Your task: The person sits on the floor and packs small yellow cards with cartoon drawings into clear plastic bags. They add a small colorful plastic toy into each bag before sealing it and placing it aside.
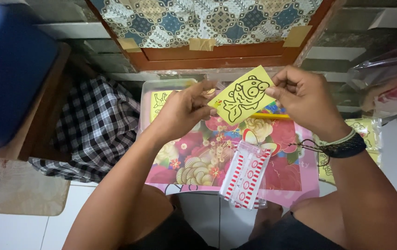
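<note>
So right now I've got the yellow card [243,95] pinched between both hands, up over the far edge of the floral tray [281,178]. My left hand [182,110] has its fingers closed on the card's left corner, and my right hand [302,95] grips the right edge with thumb and fingertips curled in. The card shows a black outline of a cartoon fish, and none of it is filled in yet as far as I can see, so the colouring part looks untouched. A clear packet with red and white stripes [246,175] lies on the near side of the tray, looks unopened, though it's hard to be sure from here. There's a clear plastic box [161,90] far left with more cards inside, and more yellow sheets [367,132] off to the right.
</note>
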